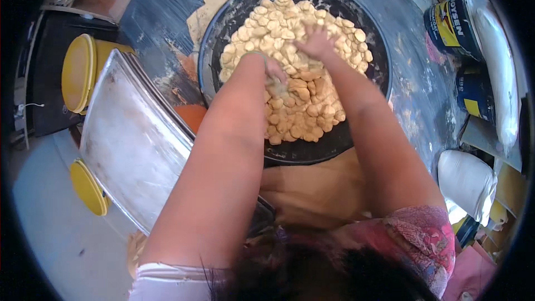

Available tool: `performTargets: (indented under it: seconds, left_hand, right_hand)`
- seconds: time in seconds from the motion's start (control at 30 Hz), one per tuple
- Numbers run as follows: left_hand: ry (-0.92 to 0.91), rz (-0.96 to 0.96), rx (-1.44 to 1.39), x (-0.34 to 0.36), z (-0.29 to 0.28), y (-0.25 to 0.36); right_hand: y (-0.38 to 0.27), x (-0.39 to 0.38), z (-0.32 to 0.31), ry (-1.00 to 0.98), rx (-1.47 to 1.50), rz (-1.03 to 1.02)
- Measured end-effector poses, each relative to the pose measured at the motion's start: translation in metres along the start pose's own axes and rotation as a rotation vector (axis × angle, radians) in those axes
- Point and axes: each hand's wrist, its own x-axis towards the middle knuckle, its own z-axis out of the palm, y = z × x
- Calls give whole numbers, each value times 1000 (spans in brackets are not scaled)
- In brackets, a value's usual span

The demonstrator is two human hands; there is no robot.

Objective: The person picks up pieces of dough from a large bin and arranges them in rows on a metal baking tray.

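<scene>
A wide black round tub (377, 28) holds a heap of small, rounded tan lumps (278, 28) that look like dough pieces. The lumps toward me are browner, and those at the far side are paler. Over the far middle of the heap, my right hand (317, 43) lies palm down with its fingers spread, touching the lumps. To its left and a little closer to me, my left hand (274, 71) bends down into the heap. Its fingers are blurred and partly hidden among the lumps, so whether it grips any cannot be told.
Several metal trays (131, 139) lean on the left beside the tub. Beyond them stand a yellow lidded bucket (81, 72) and another yellow lid (89, 188). Dark buckets (454, 27) and a white sack (465, 181) line the right. Torn cardboard (212, 14) lies under the tub's far-left rim.
</scene>
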Motion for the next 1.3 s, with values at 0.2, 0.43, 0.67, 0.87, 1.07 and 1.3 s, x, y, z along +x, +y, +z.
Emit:
performTargets:
  seconds: [0.2, 0.43, 0.67, 0.87, 1.07, 1.3]
  left_hand:
    - [-111, -101, -75, -18, -9, -10]
    - [597, -5, 54, 35, 0, -2]
    - [129, -79, 213, -17, 53, 13]
    - [432, -260, 210, -35, 117, 43]
    - [711, -244, 178, 2, 109, 30]
    - [927, -19, 109, 25, 91, 24]
  right_hand:
    - [-26, -64, -1, -543, -254, -360]
    - [29, -24, 3, -163, 47, -218]
    - [6, -68, 9, -597, 40, -343]
    - [6, -133, 30, -283, -169, -310]
    - [6, -95, 25, -187, -15, -272]
    - [6, -72, 9, -249, 337, -122]
